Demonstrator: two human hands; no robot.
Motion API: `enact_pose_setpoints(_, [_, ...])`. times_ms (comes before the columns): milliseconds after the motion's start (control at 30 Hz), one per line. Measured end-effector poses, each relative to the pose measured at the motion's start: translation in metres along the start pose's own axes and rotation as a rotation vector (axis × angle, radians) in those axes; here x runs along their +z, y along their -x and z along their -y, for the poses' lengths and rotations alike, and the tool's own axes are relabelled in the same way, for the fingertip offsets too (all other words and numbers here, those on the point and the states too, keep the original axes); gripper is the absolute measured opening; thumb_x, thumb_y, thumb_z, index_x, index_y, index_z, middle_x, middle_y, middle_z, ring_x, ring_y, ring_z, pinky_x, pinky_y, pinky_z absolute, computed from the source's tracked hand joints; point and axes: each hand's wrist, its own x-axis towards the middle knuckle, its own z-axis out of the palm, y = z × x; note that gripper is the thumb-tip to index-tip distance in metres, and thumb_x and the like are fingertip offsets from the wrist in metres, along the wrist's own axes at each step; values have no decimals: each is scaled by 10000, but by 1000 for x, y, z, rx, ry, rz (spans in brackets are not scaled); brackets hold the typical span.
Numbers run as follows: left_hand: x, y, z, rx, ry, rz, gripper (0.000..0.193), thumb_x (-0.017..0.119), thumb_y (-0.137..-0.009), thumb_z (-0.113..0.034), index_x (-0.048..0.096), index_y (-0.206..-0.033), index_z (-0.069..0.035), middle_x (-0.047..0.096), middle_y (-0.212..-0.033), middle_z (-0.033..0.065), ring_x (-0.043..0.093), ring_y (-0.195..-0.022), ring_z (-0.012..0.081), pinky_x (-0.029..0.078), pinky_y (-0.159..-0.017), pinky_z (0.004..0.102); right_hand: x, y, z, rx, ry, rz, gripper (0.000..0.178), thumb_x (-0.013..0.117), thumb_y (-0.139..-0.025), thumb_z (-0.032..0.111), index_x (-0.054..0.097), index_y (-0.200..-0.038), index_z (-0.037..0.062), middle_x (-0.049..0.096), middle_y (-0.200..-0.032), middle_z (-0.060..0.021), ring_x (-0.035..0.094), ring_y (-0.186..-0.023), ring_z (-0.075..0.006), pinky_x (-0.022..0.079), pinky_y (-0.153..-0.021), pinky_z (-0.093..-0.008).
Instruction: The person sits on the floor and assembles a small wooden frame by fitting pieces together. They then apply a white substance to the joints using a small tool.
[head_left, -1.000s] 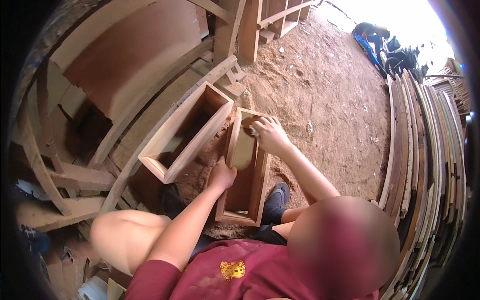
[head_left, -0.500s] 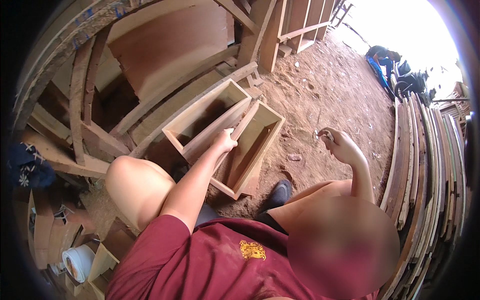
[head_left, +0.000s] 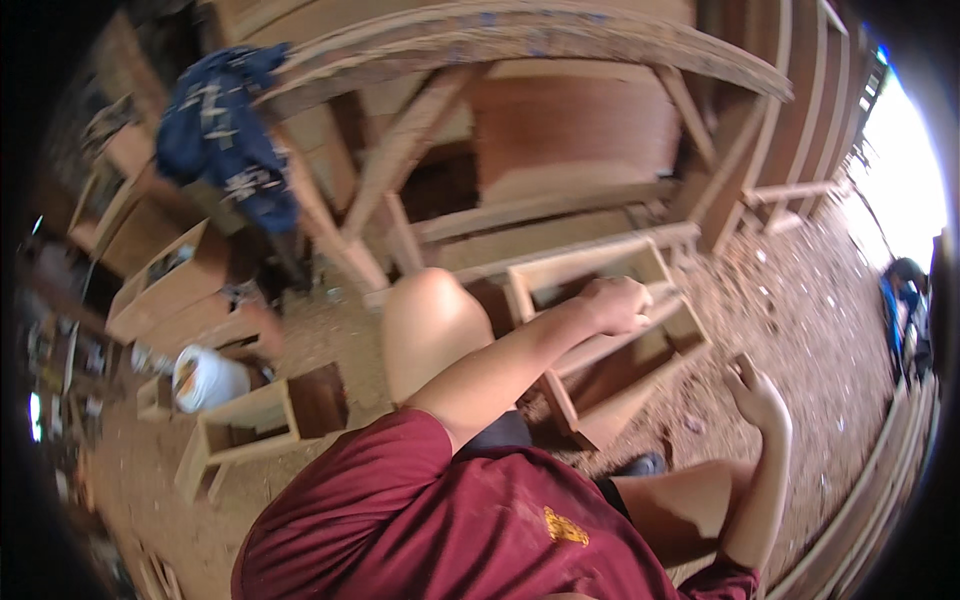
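Two open, unpainted wooden boxes, shaped like drawers, stand side by side on the ground before my knees. My left hand (head_left: 612, 305) is closed over the adjoining long walls between the far box (head_left: 517, 295) and the near box (head_left: 625, 408). Which of the two walls it grips I cannot tell. To the right of the near box, my right hand (head_left: 757, 395) is raised over the ground, apart from both boxes. Its fingers are curled in a pinch; anything between them is too small and blurred to name.
Beyond the boxes is a wooden workbench (head_left: 530, 42) with slanted legs, a blue cloth (head_left: 228, 150) hanging at its left. Leftward are a white bucket (head_left: 212, 378) and a small wooden box (head_left: 245, 408). Long planks (head_left: 870, 490) lie at right; a person (head_left: 905, 320) is farther off.
My view has swung left, so the boxes appear farther right and more workbench shows. My left hand stays on the box walls; my right hand remains raised with curled fingers.
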Motion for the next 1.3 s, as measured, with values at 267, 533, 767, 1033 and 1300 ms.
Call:
enact_pose_setpoints(267, [-99, 134, 60, 6, -199, -191, 239, 662, -851, -292, 644, -800, -59, 669, -801, 137, 655, -788, 355, 512, -695, 467, -6, -36, 28, -179, 171, 247, 302, 579, -879, 169, 571, -1154, 44, 643, -894, -286, 615, -855, -480, 475, -703, -556])
enact_pose_setpoints(533, [-105, 150, 78, -125, -232, -419, 253, 695, -871, -357, 683, -871, -105, 681, -759, 96, 673, -696, 303, 526, -614, 403, 21, -54, 42, -237, 23, 597, 223, 566, -933, 260, 613, -1065, 86, 674, -913, -229, 638, -856, -446, 499, -712, -539])
enact_pose_setpoints(767, [-103, 105, 82, -205, -63, -342, 209, 711, -865, -297, 686, -834, -91, 704, -801, 94, 690, -688, 269, 538, -604, 377, 30, -80, 26, -186, -100, 768, 228, 566, -938, 267, 614, -1061, 81, 680, -905, -217, 646, -847, -435, 507, -709, -529])
enact_pose_setpoints(1033, [-95, 91, 103, -291, -95, -305, 201, 681, -878, -281, 681, -798, -97, 689, -738, 83, 670, -639, 262, 518, -582, 378, 27, -84, -11, -45, -219, 822, 235, 566, -943, 274, 615, -1058, 74, 687, -895, -203, 654, -837, -421, 515, -706, -518])
enact_pose_setpoints(1300, [-105, 70, 103, -378, -146, -29, 87, 716, -801, -154, 699, -822, -72, 703, -781, 119, 680, -717, 323, 522, -671, 411, 38, -100, -54, -39, -257, 830, 239, 559, -956, 277, 613, -1057, 68, 690, -853, -190, 664, -794, -404, 525, -684, -499])
